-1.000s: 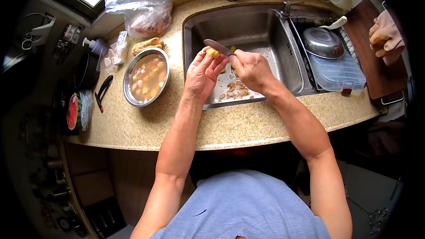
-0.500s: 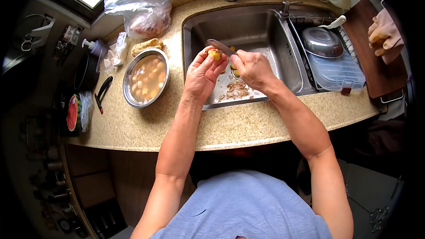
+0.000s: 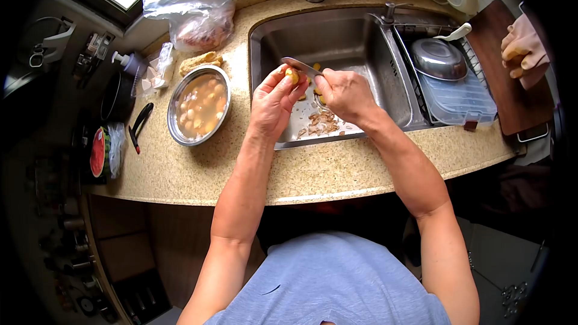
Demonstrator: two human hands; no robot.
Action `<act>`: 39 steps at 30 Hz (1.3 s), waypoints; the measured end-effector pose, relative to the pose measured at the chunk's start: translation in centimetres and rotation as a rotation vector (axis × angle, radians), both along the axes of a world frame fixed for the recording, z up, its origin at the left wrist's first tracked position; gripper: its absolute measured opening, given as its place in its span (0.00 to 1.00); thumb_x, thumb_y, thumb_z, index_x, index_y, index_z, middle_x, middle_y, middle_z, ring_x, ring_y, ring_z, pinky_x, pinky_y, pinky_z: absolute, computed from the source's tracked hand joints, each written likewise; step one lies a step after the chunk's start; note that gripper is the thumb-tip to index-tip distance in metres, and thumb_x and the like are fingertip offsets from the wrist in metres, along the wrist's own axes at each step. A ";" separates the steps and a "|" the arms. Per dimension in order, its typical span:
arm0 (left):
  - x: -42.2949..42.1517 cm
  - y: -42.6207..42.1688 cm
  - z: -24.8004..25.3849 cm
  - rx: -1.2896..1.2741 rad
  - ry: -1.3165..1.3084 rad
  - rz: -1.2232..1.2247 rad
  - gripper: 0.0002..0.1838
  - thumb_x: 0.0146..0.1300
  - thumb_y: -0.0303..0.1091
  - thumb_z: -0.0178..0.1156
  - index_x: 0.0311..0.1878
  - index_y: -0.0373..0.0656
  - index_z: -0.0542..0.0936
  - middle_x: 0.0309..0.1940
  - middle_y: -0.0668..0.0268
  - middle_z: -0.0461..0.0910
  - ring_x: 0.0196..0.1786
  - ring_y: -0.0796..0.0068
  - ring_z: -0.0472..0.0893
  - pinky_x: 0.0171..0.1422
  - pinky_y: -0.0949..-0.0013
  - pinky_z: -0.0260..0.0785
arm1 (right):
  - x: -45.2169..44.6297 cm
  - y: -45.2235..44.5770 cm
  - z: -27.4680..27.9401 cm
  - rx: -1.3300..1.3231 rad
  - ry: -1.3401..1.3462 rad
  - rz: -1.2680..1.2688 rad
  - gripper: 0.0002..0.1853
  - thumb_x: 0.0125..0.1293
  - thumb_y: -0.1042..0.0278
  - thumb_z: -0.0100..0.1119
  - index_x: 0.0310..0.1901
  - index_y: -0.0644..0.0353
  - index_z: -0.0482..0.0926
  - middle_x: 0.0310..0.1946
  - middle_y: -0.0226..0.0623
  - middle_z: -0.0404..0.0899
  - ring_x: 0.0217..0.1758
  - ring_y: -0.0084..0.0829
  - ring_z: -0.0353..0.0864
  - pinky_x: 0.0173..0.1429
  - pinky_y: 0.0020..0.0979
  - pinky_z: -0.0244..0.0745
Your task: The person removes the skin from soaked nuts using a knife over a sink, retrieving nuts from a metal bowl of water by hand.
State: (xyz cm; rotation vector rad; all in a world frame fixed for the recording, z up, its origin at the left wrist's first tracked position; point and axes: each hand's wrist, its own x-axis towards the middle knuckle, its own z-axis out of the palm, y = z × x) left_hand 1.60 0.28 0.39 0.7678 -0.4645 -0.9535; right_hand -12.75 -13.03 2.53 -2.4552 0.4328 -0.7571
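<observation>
Over the left part of the sink [image 3: 355, 24], my left hand [image 3: 274, 101] pinches a small yellow root piece [image 3: 292, 76] with brown patches, which looks like ginger. My right hand [image 3: 348, 94] is closed round the handle of a knife [image 3: 301, 65]. The blade points left and lies just behind the yellow piece; whether it touches the piece I cannot tell. Below my hands, brown peelings [image 3: 321, 123] lie on the sink floor. Several other yellow pieces [image 3: 316, 67] sit farther back, partly hidden by the knife and my hands.
Left of the sink stands a metal bowl [image 3: 200, 105] of cloudy water with several pale round pieces. Behind it are a clear plastic bag [image 3: 201, 27] and a yellowish sponge [image 3: 201, 62]. A black-handled peeler [image 3: 141, 125] lies farther left. A dish rack [image 3: 415, 78] stands at the right.
The yellow piece has turned slightly in my left fingers. The knife blade has tilted a little, and both arms stay nearly in place.
</observation>
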 end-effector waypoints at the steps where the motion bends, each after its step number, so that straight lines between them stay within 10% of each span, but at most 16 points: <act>1: -0.1 0.0 0.0 0.000 -0.001 -0.002 0.15 0.74 0.25 0.55 0.61 0.35 0.76 0.54 0.54 0.82 0.57 0.62 0.83 0.68 0.57 0.77 | -0.1 -0.1 0.2 0.019 0.027 -0.024 0.16 0.72 0.58 0.53 0.28 0.58 0.77 0.25 0.46 0.81 0.30 0.51 0.83 0.35 0.47 0.78; 39: -1.1 -0.5 1.1 -0.012 0.191 -0.036 0.15 0.78 0.30 0.49 0.64 0.38 0.72 0.58 0.54 0.78 0.62 0.59 0.80 0.72 0.53 0.74 | 0.3 1.2 -0.7 0.072 -0.027 -0.004 0.17 0.74 0.57 0.52 0.32 0.60 0.78 0.26 0.49 0.83 0.32 0.52 0.84 0.36 0.49 0.79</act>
